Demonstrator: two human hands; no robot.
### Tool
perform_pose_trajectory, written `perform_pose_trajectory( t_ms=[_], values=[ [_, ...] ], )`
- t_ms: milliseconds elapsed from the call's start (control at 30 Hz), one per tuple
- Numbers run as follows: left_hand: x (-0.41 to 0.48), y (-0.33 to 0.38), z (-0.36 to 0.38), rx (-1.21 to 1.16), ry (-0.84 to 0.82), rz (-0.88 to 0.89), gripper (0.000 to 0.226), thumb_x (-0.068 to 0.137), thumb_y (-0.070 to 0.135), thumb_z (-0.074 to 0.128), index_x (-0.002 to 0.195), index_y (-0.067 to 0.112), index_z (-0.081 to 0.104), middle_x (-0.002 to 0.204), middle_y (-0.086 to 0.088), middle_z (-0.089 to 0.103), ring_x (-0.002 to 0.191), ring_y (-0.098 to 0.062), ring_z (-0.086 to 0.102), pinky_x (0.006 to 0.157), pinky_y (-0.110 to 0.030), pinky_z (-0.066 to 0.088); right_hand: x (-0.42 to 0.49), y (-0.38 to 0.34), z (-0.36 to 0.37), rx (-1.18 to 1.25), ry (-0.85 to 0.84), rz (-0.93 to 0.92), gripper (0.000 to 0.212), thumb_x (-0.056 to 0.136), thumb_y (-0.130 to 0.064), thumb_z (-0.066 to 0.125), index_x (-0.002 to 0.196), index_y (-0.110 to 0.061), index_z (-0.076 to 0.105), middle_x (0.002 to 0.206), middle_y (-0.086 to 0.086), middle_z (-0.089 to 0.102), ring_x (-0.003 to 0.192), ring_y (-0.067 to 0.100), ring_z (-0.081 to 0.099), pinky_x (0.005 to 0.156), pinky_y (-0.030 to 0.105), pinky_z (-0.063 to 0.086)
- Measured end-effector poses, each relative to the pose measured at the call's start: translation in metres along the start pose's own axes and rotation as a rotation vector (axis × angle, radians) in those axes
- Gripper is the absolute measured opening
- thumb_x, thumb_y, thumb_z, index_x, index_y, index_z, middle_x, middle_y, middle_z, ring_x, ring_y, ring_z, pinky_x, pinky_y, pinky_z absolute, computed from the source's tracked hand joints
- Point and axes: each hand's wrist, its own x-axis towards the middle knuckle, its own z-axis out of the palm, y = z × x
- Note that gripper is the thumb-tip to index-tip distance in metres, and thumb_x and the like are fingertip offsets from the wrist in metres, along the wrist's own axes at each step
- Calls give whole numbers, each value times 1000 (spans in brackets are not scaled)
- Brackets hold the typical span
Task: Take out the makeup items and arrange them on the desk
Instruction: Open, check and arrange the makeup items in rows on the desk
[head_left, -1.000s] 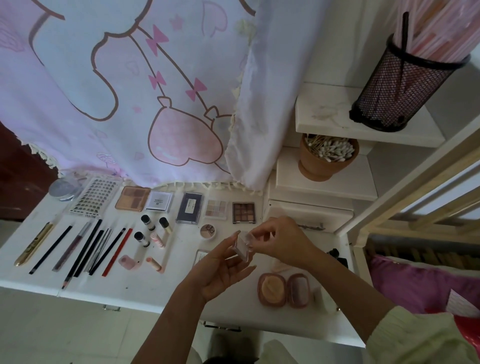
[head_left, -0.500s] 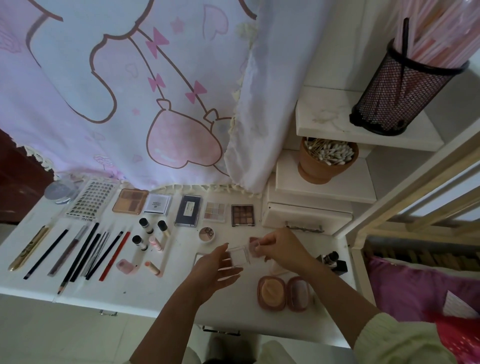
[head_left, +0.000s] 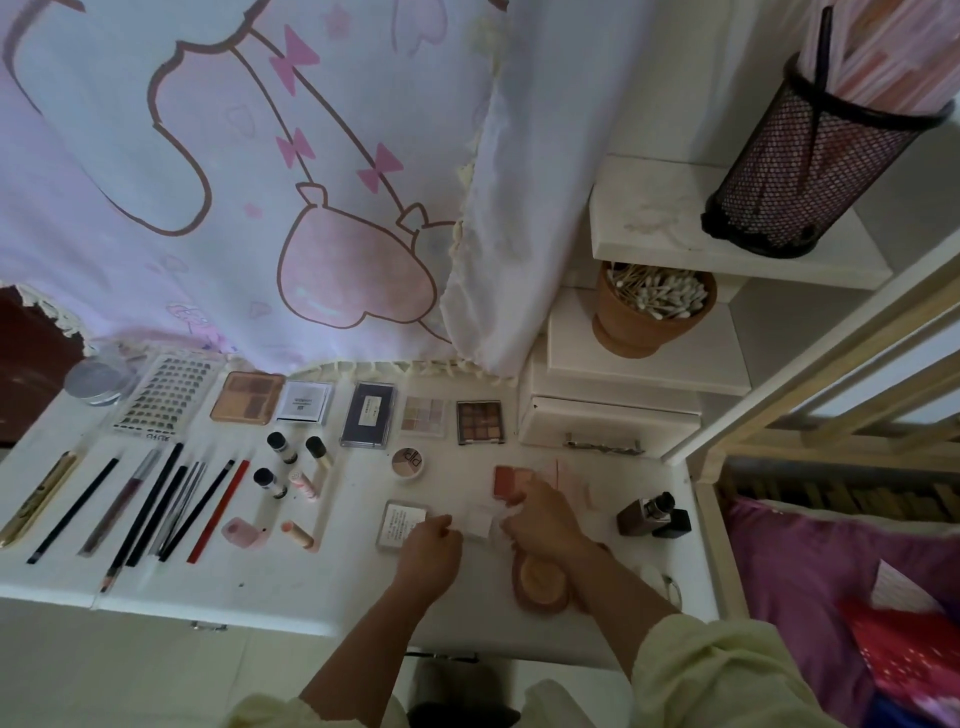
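Observation:
A small clear square case (head_left: 478, 525) lies low on the white desk (head_left: 291, 597) between my two hands. My left hand (head_left: 430, 548) has its fingers curled at the case's left edge. My right hand (head_left: 540, 519) pinches its right edge. Just beyond my right fingers a pink blush pan (head_left: 511, 477) rests on the desk. A white labelled compact (head_left: 400, 522) sits beside my left hand, and an open peach powder compact (head_left: 540, 582) lies partly under my right wrist. Palettes (head_left: 480, 422) line the back, with pencils (head_left: 156, 514) and small tubes (head_left: 283, 470) to the left.
A dark bottle (head_left: 653, 515) stands right of my right hand. Behind it sit a white drawer box (head_left: 608, 422), a clay pot of cotton swabs (head_left: 647, 317) and a black mesh cup (head_left: 810, 156) on shelves. A printed curtain (head_left: 260, 182) hangs over the desk's back; a bed frame (head_left: 810, 410) borders the right.
Both hands have come down from mid-air to the desk with the clear case. The pink blush pan has left my right hand and now lies on the desk.

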Motion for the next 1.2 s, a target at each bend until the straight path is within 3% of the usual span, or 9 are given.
perform_pose_trajectory(
  t_ms=[167,333,400,567,767,900,1033,1100,1200],
  values=[
    [1,-6,3,95,19,30,42,99,13,40,141,9,46,140,-12,51,128,-26,47,107,-35,37,4,5,7,-110,-34,-25,28,81,-7,62,109,-6,64,109,9,65,93,19,59,74,26,48],
    [1,-11,5,126,23,54,42,98,15,45,140,13,45,122,-8,62,98,-12,54,86,-21,40,10,8,6,-251,-52,-114,34,86,-7,52,118,-9,64,119,9,63,104,22,60,82,26,47],
    [1,-13,6,123,20,58,42,97,15,46,139,15,46,121,-6,62,97,-11,54,86,-21,40,11,7,4,-318,-63,-151,39,89,-6,51,126,-10,60,122,10,62,109,23,59,85,26,45],
    [2,-17,7,105,-3,52,37,95,15,50,132,15,53,119,-5,63,93,-10,55,80,-20,43,15,-1,5,-365,-15,-276,35,93,-14,56,127,-13,58,118,8,65,104,19,61,80,23,42],
    [4,-17,10,77,-17,25,37,94,19,53,130,15,54,124,-6,63,107,-17,61,94,-29,49,21,-8,4,-403,31,-409,26,92,-18,59,117,-15,69,115,4,68,105,16,60,86,25,44],
    [5,-20,11,61,-8,21,39,91,19,55,130,14,55,117,-7,67,105,-18,62,96,-31,48,23,-11,5,-408,7,-432,27,92,-20,60,117,-16,70,116,3,69,106,16,60,90,26,45],
    [6,-21,11,55,-3,23,38,92,19,53,130,15,55,123,-6,64,108,-18,60,97,-30,47,20,-11,4,-419,-8,-407,33,89,-28,63,119,-16,68,116,2,67,105,15,60,87,27,47],
    [8,-23,8,57,18,43,36,92,18,53,129,16,56,119,-6,66,105,-17,62,95,-29,48,19,-13,2,-417,13,-407,36,87,-31,64,119,-15,67,113,1,66,103,15,59,86,27,47],
    [9,-25,-2,-4,48,78,30,93,15,52,121,19,61,101,1,70,89,-10,65,79,-21,49,21,-22,-4,-382,52,-424,30,89,-30,63,114,-15,68,107,0,66,100,13,57,79,24,44]
  ],
)
